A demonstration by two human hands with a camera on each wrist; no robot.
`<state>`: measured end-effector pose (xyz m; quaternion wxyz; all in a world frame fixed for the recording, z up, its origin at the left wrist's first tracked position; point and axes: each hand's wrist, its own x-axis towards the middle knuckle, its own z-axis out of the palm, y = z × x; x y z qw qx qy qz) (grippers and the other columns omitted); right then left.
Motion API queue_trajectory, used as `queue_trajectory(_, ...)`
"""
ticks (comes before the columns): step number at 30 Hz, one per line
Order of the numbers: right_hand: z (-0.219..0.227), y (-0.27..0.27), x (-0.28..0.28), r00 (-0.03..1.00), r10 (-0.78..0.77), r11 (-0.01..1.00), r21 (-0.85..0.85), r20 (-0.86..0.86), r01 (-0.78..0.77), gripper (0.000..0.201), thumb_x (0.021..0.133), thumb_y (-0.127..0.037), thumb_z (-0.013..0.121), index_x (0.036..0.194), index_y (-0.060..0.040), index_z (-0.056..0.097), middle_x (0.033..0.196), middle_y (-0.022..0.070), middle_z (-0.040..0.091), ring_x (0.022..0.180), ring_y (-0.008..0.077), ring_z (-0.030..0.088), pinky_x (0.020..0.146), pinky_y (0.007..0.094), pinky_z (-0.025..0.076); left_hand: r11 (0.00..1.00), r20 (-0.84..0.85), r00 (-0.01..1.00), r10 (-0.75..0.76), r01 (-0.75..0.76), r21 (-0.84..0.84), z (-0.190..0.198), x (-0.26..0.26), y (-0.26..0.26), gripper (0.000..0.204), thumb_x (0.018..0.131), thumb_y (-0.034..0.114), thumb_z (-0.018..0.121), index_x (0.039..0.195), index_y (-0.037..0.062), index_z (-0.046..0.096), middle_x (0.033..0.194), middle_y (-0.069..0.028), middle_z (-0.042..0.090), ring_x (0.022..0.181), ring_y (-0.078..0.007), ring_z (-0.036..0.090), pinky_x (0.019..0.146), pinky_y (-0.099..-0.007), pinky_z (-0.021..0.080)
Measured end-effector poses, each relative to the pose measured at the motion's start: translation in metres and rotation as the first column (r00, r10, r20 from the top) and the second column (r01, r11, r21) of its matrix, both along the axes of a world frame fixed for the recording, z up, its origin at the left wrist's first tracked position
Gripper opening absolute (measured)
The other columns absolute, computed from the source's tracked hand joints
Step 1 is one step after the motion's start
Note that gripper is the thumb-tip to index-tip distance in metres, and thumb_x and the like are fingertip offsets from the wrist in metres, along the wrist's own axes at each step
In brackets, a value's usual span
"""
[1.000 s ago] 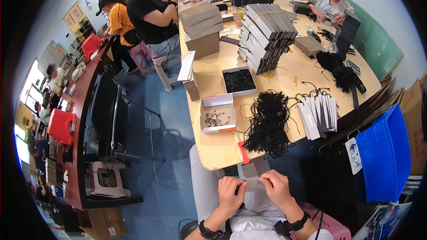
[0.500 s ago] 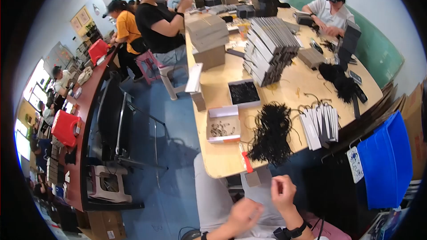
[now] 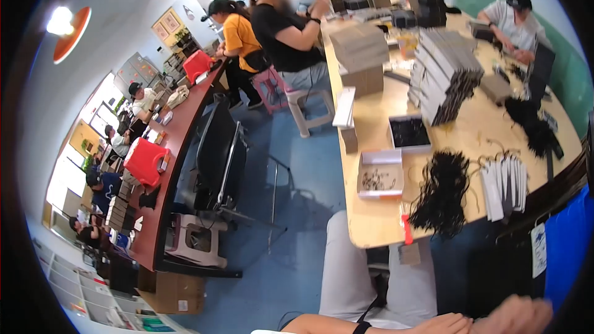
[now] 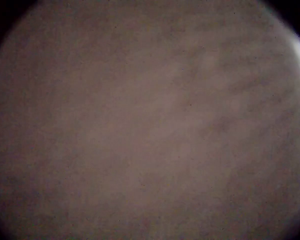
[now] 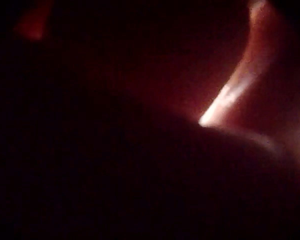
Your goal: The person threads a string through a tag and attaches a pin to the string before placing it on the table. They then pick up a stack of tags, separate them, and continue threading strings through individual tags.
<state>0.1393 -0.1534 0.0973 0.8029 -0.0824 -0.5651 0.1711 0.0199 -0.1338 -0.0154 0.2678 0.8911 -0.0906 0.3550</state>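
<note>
At the bottom edge of the head view my left hand (image 3: 440,323) reaches across my body to the right. Its fingers lie near the right wrist, and the frame cuts off the lower part. My right hand (image 3: 515,315) is raised beside it, blurred by motion. No object shows in either hand. Dark red covers most of the right wrist view, with one bright streak; the left wrist view is a blurred grey-brown surface. A grey-brown card (image 3: 409,254) hangs at the table's front edge below a red strip (image 3: 406,227).
On the table (image 3: 371,226) are a box of small metal pieces (image 3: 378,180), a box of black pieces (image 3: 409,132), a black cord bundle (image 3: 440,195), corded tags (image 3: 502,188) and a tall grey stack (image 3: 442,77). A blue bin (image 3: 568,250) stands right; a black chair (image 3: 216,154) left.
My hands have left the spot over my lap, where they met at the card a second ago, and moved down and right. The head view has swung left.
</note>
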Motion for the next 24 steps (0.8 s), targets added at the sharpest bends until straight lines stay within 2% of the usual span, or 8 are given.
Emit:
queue_trajectory(1,0.035,0.034,-0.015,0.907,0.420,0.878,0.239,0.031,-0.414,0.014,0.086,-0.005,0.056,0.075,-0.0074,0.065,0.075,0.0018,0.061,0.055,0.0121,0.053,0.046,0.0244,0.033,0.999,0.049,0.999,0.018,-0.015,-0.041,0.014,0.000,-0.002,0.036,0.073,0.025,0.057,0.092,-0.0055,0.057,0.082,-0.0123,0.055,0.069,-0.0231,0.054,0.059,-0.0315,0.043)
queue_trajectory(2,0.042,0.036,-0.024,0.861,0.507,0.812,0.310,0.047,-0.495,0.015,0.085,-0.001,0.054,0.077,-0.0075,0.065,0.073,-0.0003,0.058,0.054,0.0110,0.051,0.047,0.0240,0.032,0.998,0.027,1.000,0.007,-0.005,-0.068,0.018,-0.003,-0.010,0.036,0.073,0.025,0.057,0.092,-0.0055,0.057,0.082,-0.0123,0.055,0.069,-0.0231,0.054,0.059,-0.0315,0.043)
queue_trajectory(4,0.031,0.041,-0.020,0.867,0.498,0.821,0.306,0.030,-0.482,0.015,0.085,-0.001,0.054,0.078,-0.0075,0.065,0.073,-0.0002,0.058,0.054,0.0111,0.051,0.047,0.0239,0.032,0.997,0.074,0.994,0.076,-0.076,-0.006,0.020,-0.002,-0.015,0.037,0.069,0.025,0.056,0.090,-0.0053,0.058,0.080,-0.0119,0.054,0.068,-0.0224,0.053,0.059,-0.0306,0.043)
queue_trajectory(8,0.023,0.040,-0.018,0.871,0.492,0.829,0.303,0.003,-0.469,0.015,0.086,-0.001,0.053,0.079,-0.0077,0.065,0.074,0.0006,0.058,0.054,0.0116,0.051,0.048,0.0237,0.032,0.999,0.066,0.997,0.036,-0.039,0.034,0.020,-0.002,-0.016,0.043,0.064,0.027,0.055,0.092,-0.0065,0.058,0.084,-0.0143,0.057,0.071,-0.0236,0.054,0.060,-0.0315,0.043)
queue_trajectory(12,0.019,0.029,-0.010,0.897,0.442,0.861,0.281,-0.005,-0.423,0.015,0.086,-0.001,0.053,0.081,-0.0079,0.065,0.075,0.0013,0.058,0.054,0.0121,0.051,0.049,0.0235,0.032,1.000,0.022,1.000,-0.005,0.006,-0.016,0.023,-0.002,-0.018,0.046,0.063,0.028,0.056,0.092,-0.0072,0.058,0.087,-0.0160,0.058,0.072,-0.0248,0.055,0.061,-0.0318,0.043)
queue_trajectory(18,0.016,0.021,-0.002,0.910,0.414,0.877,0.273,-0.007,-0.397,0.015,0.087,0.000,0.052,0.083,-0.0082,0.065,0.076,0.0024,0.057,0.054,0.0128,0.051,0.050,0.0232,0.033,1.000,0.065,0.998,-0.026,0.026,0.005,0.023,0.000,-0.017,0.047,0.061,0.031,0.061,0.090,-0.0064,0.058,0.085,-0.0154,0.058,0.071,-0.0244,0.055,0.061,-0.0309,0.043)
queue_trajectory(24,0.015,0.014,0.005,0.911,0.413,0.880,0.257,0.003,-0.400,0.016,0.088,0.000,0.052,0.085,-0.0085,0.065,0.077,0.0034,0.057,0.054,0.0135,0.051,0.051,0.0229,0.033,0.996,0.072,0.996,-0.052,0.057,-0.069,0.027,0.005,-0.018,0.044,0.064,0.030,0.063,0.089,-0.0060,0.058,0.082,-0.0132,0.057,0.070,-0.0221,0.055,0.058,-0.0309,0.042)
